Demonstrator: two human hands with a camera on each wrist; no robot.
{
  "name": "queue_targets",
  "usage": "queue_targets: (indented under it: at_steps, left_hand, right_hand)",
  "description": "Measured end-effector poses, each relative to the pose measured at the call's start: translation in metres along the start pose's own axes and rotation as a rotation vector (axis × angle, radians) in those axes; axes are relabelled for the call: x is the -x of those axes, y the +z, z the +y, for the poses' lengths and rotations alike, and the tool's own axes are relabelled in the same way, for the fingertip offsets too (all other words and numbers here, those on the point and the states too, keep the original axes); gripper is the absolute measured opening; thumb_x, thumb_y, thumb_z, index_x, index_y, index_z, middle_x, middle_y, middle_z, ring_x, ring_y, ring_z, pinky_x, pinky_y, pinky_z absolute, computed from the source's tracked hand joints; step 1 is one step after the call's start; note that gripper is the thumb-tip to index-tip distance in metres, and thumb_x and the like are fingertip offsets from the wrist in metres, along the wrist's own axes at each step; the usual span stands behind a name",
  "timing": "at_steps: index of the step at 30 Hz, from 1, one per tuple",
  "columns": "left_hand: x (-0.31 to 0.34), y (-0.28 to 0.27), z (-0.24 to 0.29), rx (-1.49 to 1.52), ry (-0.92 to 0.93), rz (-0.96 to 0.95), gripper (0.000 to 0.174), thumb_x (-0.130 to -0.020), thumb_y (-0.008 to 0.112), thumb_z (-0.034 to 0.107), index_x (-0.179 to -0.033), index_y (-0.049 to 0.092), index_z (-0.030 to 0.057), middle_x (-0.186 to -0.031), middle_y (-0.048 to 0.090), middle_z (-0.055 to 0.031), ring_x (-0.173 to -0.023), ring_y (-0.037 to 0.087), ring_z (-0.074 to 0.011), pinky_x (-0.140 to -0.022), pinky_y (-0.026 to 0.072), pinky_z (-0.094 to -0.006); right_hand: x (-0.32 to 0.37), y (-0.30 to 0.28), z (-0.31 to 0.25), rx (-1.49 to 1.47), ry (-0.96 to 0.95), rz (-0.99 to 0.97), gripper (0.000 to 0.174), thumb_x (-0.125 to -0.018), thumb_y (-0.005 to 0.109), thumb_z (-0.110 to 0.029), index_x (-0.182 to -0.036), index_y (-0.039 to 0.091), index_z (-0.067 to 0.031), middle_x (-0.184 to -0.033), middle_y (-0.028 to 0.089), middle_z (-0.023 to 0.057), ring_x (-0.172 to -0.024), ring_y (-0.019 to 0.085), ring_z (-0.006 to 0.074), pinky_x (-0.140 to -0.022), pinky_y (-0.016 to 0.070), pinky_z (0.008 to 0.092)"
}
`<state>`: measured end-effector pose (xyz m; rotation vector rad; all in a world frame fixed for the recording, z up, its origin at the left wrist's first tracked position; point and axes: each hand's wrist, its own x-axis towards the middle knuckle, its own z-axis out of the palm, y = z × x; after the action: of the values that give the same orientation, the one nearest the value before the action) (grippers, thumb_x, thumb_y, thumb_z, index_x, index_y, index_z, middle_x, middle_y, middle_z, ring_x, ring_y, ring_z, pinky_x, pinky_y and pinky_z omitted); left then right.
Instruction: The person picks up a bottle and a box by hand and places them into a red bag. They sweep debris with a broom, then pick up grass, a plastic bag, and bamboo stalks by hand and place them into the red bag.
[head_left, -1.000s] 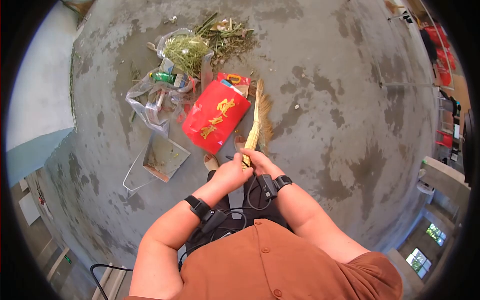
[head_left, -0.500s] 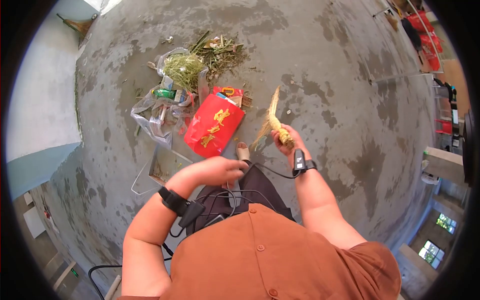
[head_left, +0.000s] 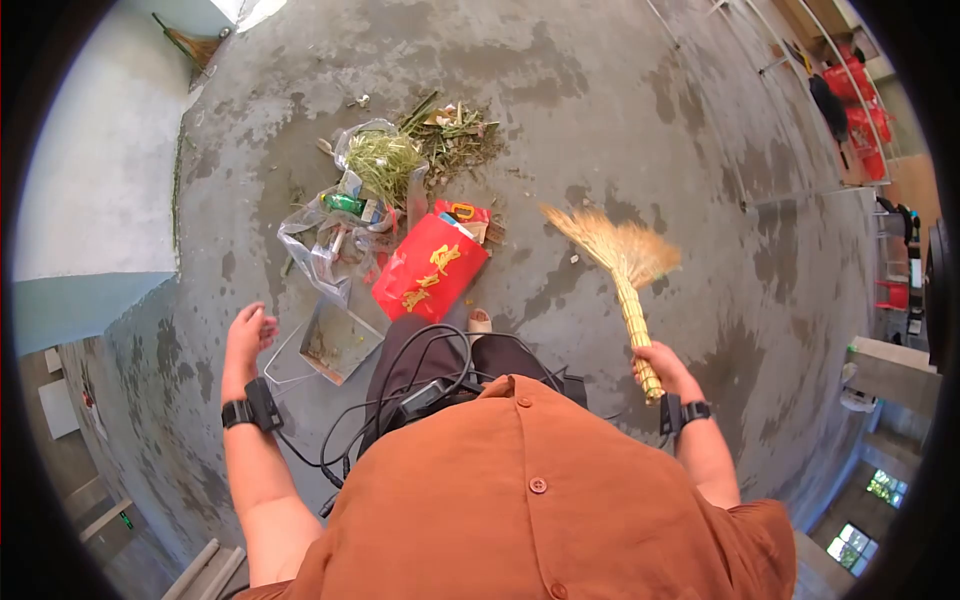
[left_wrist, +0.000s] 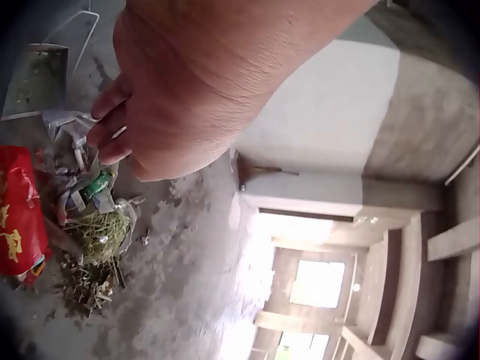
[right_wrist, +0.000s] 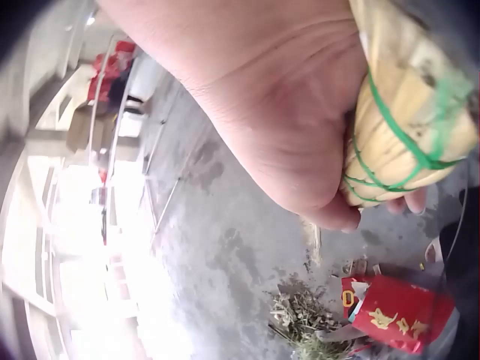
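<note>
In the head view my right hand [head_left: 662,368] grips a straw hand broom [head_left: 632,300] by its bound handle, the bristles fanned out away from me above the floor. Green ties wrap the handle butt [right_wrist: 401,142] in the right wrist view, with fingers curled round it. My left hand [head_left: 248,340] is raised out to the left, holding nothing, its fingers loosely bent. To its right on the floor lies a metal dustpan [head_left: 340,345] with a wire handle. A red bag with yellow characters [head_left: 430,265] lies in front of my feet.
Beyond the dustpan, clear plastic bags [head_left: 315,250] hold a green bottle [head_left: 343,203] and dry grass [head_left: 383,165]. A heap of plant scraps [head_left: 460,140] lies behind them. Another broom [head_left: 195,45] leans at the far left wall. Cables [head_left: 400,385] hang across my lap.
Both hands were together at the broom handle; they have since parted. The right hand has carried the broom to the right, turning its bristles forward. The left hand has swung far left.
</note>
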<state>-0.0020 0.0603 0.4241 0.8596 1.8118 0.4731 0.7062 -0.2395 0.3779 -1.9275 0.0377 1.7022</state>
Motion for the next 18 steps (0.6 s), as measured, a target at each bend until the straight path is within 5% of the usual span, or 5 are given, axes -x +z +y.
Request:
queue_targets:
  at_steps: [5, 9, 13, 18]
  left_hand:
    - [0.009, -0.027, -0.11, 0.23, -0.187, 0.017, 0.036, -0.103, 0.055, 0.028, -0.135, 0.053, 0.0112, -0.099, 0.068, -0.0084, -0.08, 0.068, -0.0203, -0.065, 0.0542, -0.0332]
    - [0.039, 0.004, -0.146, 0.238, -0.465, -0.001, 0.035, -0.103, 0.056, 0.029, -0.134, 0.052, 0.0134, -0.101, 0.069, -0.0075, -0.083, 0.069, -0.0235, -0.07, 0.0551, -0.0383]
    - [0.038, 0.013, -0.152, 0.152, -0.542, -0.064, 0.037, -0.103, 0.054, 0.029, -0.136, 0.05, 0.0129, -0.103, 0.068, -0.0081, -0.081, 0.068, -0.0232, -0.071, 0.0552, -0.0389]
    - [-0.012, 0.011, -0.12, 0.098, -0.575, -0.027, 0.039, -0.104, 0.052, 0.029, -0.14, 0.049, 0.0127, -0.104, 0.068, -0.0083, -0.078, 0.067, -0.0223, -0.07, 0.0549, -0.0382]
  right_hand:
    - [-0.019, -0.002, 0.055, -0.434, 0.112, -0.049, 0.022, -0.099, 0.058, -0.022, -0.107, 0.049, -0.0032, -0.078, 0.06, 0.0103, -0.061, 0.06, 0.0183, -0.051, 0.0534, 0.0297]
    - [-0.018, -0.005, 0.063, -0.439, 0.185, -0.053, 0.025, -0.099, 0.058, -0.03, -0.106, 0.051, -0.007, -0.077, 0.061, 0.0054, -0.061, 0.06, 0.0166, -0.052, 0.0515, 0.0289]
    - [-0.033, -0.026, 0.094, -0.689, 0.343, -0.001, 0.025, -0.099, 0.057, -0.023, -0.114, 0.044, -0.0065, -0.078, 0.059, 0.013, -0.061, 0.059, 0.0223, -0.052, 0.0526, 0.0324]
    - [-0.004, -0.002, 0.094, -0.607, 0.379, 0.161, 0.02, -0.1, 0.055, -0.023, -0.111, 0.045, -0.01, -0.077, 0.058, 0.0134, -0.064, 0.059, 0.0233, -0.052, 0.0515, 0.0352]
